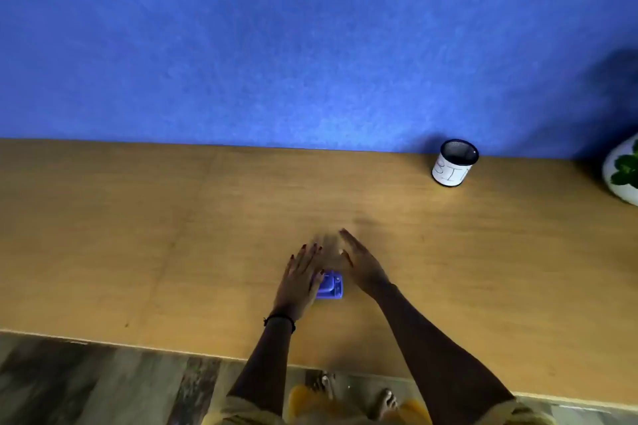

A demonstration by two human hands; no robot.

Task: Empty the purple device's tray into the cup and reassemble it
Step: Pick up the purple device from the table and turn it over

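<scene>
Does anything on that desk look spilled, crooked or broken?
Nothing stands out. The purple device lies flat between the left hand and right hand, both open. The cup stands upright by the wall, far from the device. No spill shows on the desk. The hands are blurred, so fine detail is unclear.

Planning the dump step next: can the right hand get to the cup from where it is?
Probably yes. The right hand is open and empty, and only bare table lies between it and the cup by the wall.

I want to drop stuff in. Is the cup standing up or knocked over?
Standing up. The cup sits on its base on the table, dark open mouth facing up.
</scene>
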